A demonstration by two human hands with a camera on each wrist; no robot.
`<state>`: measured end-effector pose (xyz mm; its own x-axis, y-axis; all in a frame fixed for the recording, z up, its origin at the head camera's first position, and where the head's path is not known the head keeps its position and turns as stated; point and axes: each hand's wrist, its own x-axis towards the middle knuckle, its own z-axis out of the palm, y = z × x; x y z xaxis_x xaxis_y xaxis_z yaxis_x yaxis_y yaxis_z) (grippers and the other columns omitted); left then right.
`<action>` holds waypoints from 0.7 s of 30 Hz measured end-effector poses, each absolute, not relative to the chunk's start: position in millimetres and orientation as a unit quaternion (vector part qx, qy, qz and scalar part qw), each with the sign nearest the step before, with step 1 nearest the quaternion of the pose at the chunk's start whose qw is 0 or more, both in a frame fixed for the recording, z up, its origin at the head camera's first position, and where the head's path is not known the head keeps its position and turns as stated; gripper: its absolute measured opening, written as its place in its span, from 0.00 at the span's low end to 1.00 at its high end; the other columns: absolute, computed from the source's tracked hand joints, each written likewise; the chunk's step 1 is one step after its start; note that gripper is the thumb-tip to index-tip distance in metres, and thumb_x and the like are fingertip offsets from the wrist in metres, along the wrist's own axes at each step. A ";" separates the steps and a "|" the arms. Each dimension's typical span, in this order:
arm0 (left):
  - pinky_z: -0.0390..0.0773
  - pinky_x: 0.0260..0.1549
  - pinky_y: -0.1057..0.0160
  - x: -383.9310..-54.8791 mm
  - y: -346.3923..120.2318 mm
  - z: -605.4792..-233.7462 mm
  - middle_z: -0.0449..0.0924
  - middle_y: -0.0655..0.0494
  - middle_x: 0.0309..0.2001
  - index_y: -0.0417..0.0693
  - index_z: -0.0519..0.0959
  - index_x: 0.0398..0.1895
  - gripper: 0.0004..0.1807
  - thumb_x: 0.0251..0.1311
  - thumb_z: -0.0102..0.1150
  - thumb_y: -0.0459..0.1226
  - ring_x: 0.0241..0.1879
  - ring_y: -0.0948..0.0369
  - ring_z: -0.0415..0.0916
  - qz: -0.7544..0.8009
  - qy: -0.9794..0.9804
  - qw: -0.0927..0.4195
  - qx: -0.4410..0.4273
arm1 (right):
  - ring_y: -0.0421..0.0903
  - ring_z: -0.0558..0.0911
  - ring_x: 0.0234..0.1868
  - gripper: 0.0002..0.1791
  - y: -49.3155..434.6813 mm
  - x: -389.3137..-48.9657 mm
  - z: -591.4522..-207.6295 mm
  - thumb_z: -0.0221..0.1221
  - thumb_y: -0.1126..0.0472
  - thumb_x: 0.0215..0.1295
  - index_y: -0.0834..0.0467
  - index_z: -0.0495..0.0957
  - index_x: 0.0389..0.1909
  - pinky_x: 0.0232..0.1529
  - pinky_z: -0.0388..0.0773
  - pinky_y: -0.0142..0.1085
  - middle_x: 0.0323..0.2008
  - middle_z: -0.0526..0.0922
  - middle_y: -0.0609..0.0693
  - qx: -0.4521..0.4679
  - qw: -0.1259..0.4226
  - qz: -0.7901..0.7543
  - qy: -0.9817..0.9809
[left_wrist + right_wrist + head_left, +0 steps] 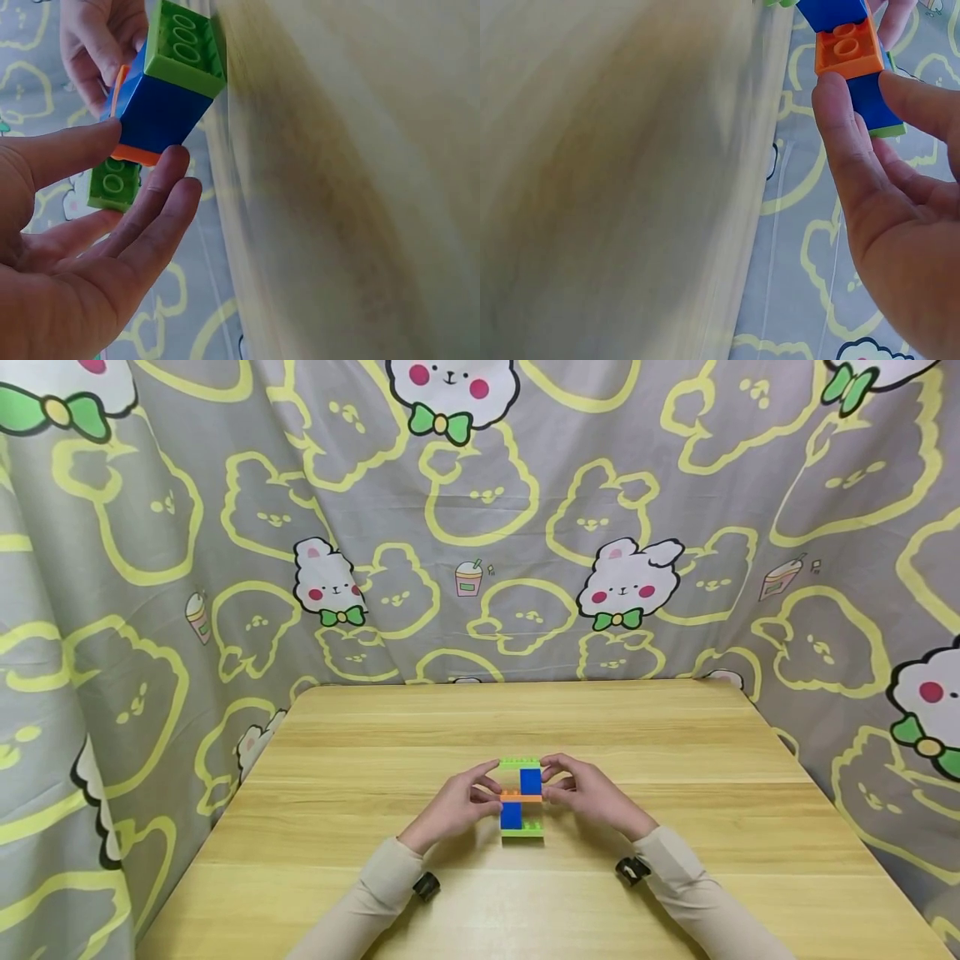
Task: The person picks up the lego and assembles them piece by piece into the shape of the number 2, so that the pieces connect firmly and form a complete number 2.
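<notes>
Between the two hands is a toy-brick stack: a green bottom plate (pixel 525 833), a lower blue brick (pixel 511 816) on its left half, an orange plate (pixel 531 798), an upper blue brick (pixel 530 782) on the right half, and a green top plate (pixel 520 763). The left hand (pixel 453 802) grips the left side, thumb and fingertips around the lower blue brick and orange plate. From the right, the right hand (pixel 588 789) pinches the stack near the upper blue brick and orange plate. Hollow undersides of the green plates show in the left wrist view.
The wood-grain table (pixel 360 735) extends around the hands on all sides. Behind it and along both sides hangs a grey curtain (pixel 480 635) with cartoon prints. Each wrist wears a small black camera, one showing below the left sleeve (pixel 427 887).
</notes>
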<state>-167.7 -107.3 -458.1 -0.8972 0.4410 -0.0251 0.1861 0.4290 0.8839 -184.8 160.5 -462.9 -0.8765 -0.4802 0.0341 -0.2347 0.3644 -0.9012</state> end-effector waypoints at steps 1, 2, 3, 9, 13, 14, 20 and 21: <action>0.83 0.52 0.52 -167.8 -107.1 -457.7 0.82 0.46 0.53 0.41 0.61 0.78 0.37 0.68 0.65 0.33 0.52 0.50 0.84 0.497 0.837 0.129 0.187 | 0.52 0.87 0.49 0.25 160.5 -184.8 -463.0 0.61 0.65 0.73 0.66 0.69 0.66 0.47 0.85 0.35 0.52 0.80 0.59 -0.217 0.119 -0.519 0.818; 0.83 0.52 0.52 -167.9 -107.1 -457.5 0.82 0.47 0.52 0.41 0.61 0.78 0.37 0.68 0.65 0.34 0.51 0.50 0.84 0.494 0.839 0.130 0.187 | 0.52 0.87 0.49 0.24 160.4 -184.6 -463.0 0.61 0.64 0.73 0.66 0.70 0.66 0.47 0.85 0.36 0.52 0.81 0.59 -0.216 0.120 -0.520 0.818; 0.83 0.52 0.51 -168.1 -107.0 -457.4 0.82 0.47 0.52 0.41 0.61 0.78 0.37 0.68 0.65 0.34 0.51 0.50 0.84 0.492 0.840 0.132 0.187 | 0.52 0.86 0.49 0.23 160.3 -184.4 -463.1 0.61 0.64 0.73 0.65 0.70 0.66 0.47 0.85 0.36 0.52 0.81 0.59 -0.214 0.121 -0.519 0.818; 0.82 0.51 0.51 -170.4 -106.8 -457.4 0.83 0.47 0.51 0.41 0.61 0.78 0.37 0.69 0.64 0.35 0.49 0.52 0.84 0.488 0.841 0.148 0.184 | 0.52 0.86 0.49 0.20 159.2 -183.4 -463.2 0.60 0.63 0.74 0.63 0.72 0.63 0.49 0.85 0.41 0.52 0.81 0.59 -0.206 0.127 -0.516 0.822; 0.82 0.50 0.53 -170.9 -107.1 -457.5 0.83 0.47 0.51 0.41 0.62 0.78 0.37 0.68 0.64 0.34 0.49 0.53 0.84 0.488 0.841 0.155 0.177 | 0.51 0.86 0.50 0.22 158.0 -183.5 -464.6 0.60 0.62 0.74 0.63 0.71 0.65 0.50 0.84 0.42 0.53 0.82 0.58 -0.207 0.128 -0.509 0.826; 0.82 0.50 0.54 -170.9 -107.1 -457.4 0.83 0.47 0.51 0.41 0.61 0.78 0.37 0.68 0.64 0.34 0.49 0.53 0.84 0.487 0.841 0.156 0.176 | 0.51 0.86 0.50 0.22 158.0 -183.6 -465.4 0.60 0.62 0.74 0.63 0.71 0.66 0.50 0.84 0.41 0.53 0.82 0.58 -0.208 0.128 -0.505 0.828; 0.81 0.52 0.54 -173.8 -106.8 -460.0 0.83 0.46 0.50 0.38 0.61 0.78 0.37 0.69 0.63 0.34 0.49 0.53 0.83 0.474 0.846 0.160 0.184 | 0.54 0.85 0.52 0.24 159.1 -183.6 -470.0 0.60 0.61 0.75 0.66 0.70 0.67 0.53 0.83 0.43 0.53 0.82 0.58 -0.215 0.132 -0.482 0.839; 0.82 0.51 0.53 -174.5 -106.8 -460.6 0.83 0.46 0.50 0.38 0.61 0.78 0.37 0.69 0.63 0.34 0.49 0.54 0.83 0.470 0.847 0.161 0.186 | 0.54 0.85 0.52 0.24 159.3 -183.5 -470.4 0.59 0.60 0.75 0.66 0.71 0.67 0.53 0.83 0.45 0.53 0.82 0.58 -0.217 0.132 -0.478 0.841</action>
<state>-174.5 -106.8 -460.6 -0.8792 0.4665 -0.0974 0.1641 0.4882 0.8572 -183.5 159.3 -470.4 -0.8707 -0.4916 -0.0135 -0.2398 0.4485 -0.8610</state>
